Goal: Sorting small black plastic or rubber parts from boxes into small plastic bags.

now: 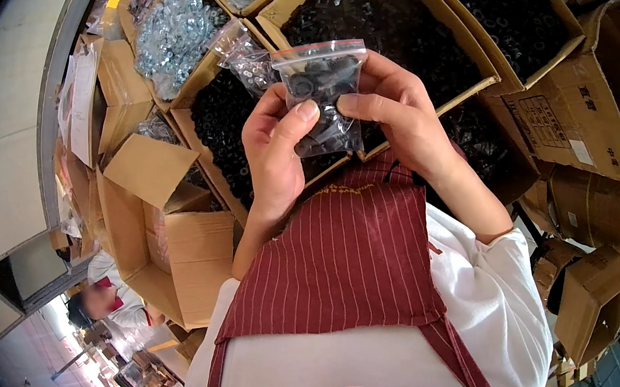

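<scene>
Bag of clear plastic (pixel 329 85), with black round parts inside and a red line along its top (pixel 321 51), is held up in front of the chest, above the cartons. Both hands grip it: the left hand (pixel 277 133) pinches the lower left side, thumb on the front, while the right hand (pixel 404 118) has its thumb across the right side, with fingers behind. Whether the zip is pressed fully together cannot be told. For this handling, it would seem best to pinch the film lightly at the sides, leave the strip unbent, and let the parts settle toward the bottom, so none lodges near the mouth; thumbs laid flat should spread the pieces and give a clearer look at them. Just left of it, a second clear bag (pixel 243 58) holds small pieces and lies near loose black rings (pixel 224 121), so a wide swing leftward could knock it. Beyond are more black parts (pixel 395 21) in a large carton, and a heap of small, shiny clear packets (pixel 178 31) farther left.
</scene>
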`<state>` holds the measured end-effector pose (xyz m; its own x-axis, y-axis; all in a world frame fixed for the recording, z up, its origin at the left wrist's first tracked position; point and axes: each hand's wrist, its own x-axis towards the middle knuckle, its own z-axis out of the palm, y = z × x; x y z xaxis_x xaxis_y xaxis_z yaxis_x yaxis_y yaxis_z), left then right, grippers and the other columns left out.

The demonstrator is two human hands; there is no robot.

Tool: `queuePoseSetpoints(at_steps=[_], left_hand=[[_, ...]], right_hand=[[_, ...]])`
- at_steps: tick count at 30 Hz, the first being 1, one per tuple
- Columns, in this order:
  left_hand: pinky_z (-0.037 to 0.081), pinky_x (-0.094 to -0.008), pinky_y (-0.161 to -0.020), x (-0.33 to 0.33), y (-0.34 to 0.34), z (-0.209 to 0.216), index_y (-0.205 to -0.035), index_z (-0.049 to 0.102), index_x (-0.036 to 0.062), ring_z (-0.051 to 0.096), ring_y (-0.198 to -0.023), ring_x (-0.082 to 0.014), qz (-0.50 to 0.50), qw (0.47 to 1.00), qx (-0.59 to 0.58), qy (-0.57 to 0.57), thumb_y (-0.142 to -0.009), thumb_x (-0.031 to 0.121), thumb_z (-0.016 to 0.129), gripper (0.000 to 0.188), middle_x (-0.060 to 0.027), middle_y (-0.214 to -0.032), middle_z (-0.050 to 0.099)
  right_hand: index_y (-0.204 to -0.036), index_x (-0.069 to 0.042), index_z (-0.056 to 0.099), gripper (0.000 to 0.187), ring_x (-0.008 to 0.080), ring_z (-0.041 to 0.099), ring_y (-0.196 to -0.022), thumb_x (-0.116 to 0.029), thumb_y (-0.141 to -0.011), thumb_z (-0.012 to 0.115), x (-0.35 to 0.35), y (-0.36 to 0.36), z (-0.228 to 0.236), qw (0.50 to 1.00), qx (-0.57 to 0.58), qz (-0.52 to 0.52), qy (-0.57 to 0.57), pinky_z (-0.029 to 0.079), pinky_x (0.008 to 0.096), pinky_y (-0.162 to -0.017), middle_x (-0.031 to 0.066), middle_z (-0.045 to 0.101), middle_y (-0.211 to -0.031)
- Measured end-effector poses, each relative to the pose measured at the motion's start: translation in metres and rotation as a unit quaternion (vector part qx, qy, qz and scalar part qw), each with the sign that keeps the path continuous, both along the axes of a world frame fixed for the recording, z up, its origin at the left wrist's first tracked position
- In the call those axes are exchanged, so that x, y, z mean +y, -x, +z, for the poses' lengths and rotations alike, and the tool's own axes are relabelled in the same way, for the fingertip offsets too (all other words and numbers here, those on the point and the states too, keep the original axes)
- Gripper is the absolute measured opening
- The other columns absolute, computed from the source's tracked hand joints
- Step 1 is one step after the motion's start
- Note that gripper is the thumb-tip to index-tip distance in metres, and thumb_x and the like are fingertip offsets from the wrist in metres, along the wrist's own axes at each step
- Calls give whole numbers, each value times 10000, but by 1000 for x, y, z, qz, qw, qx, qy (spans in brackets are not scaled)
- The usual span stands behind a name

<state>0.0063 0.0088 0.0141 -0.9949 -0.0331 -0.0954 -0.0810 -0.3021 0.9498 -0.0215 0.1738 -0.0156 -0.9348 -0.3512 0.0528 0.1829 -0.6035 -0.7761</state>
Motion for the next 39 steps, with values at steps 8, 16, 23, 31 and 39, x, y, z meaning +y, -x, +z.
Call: queuePoseSetpoints(at_steps=[8, 16, 23, 31, 39], left_hand=[[484, -244, -855, -1, 1, -5, -1132, 623, -25, 613, -918, -86, 18, 999, -25, -41, -945, 120, 629, 237, -55, -1045, 664], [495, -260, -873, 1, 0, -6, -1156, 618, -36, 630, -935, -98, 13, 999, -7, -32, -951, 115, 625, 255, -73, -1082, 673], [471, -233, -849, 0, -1, -10, -1117, 635, -12, 605, -906, -77, -5, 1000, -13, -15, -937, 93, 645, 209, -41, -1039, 672], [438, -207, -812, 1, -1, -12, -1015, 621, 35, 545, -853, -49, -7, 999, 17, 41, -939, 118, 683, 129, 18, -922, 610], [443, -207, -774, -3, -2, -16, -1056, 613, 26, 544, -849, -40, -33, 998, 20, 50, -950, 108, 673, 146, 12, -936, 614]], right_hand=[[-1254, -8, 614, 365, 124, 633, -979, -160, -923, 641, 11, 2, 0, 998, -60, 8, 5, 484, 283, -928, 62, 682, -1084], [-1264, -24, 590, 471, 128, 612, -1034, -40, -801, 676, 11, -1, -3, 999, -8, 34, -2, 474, 280, -937, 37, 645, -1075], [-1243, -17, 594, 459, 122, 619, -996, 8, -790, 661, 13, -1, -7, 999, -29, 23, -26, 488, 260, -899, 31, 649, -1058], [-1140, -21, 633, 285, 128, 605, -1007, -80, -861, 642, 10, 2, -16, 998, 4, -1, -60, 452, 282, -933, 29, 655, -1073], [-1128, -51, 670, 249, 80, 580, -935, -217, -942, 663, 5, 1, -10, 999, -9, -14, -42, 430, 248, -885, -12, 657, -1006]])
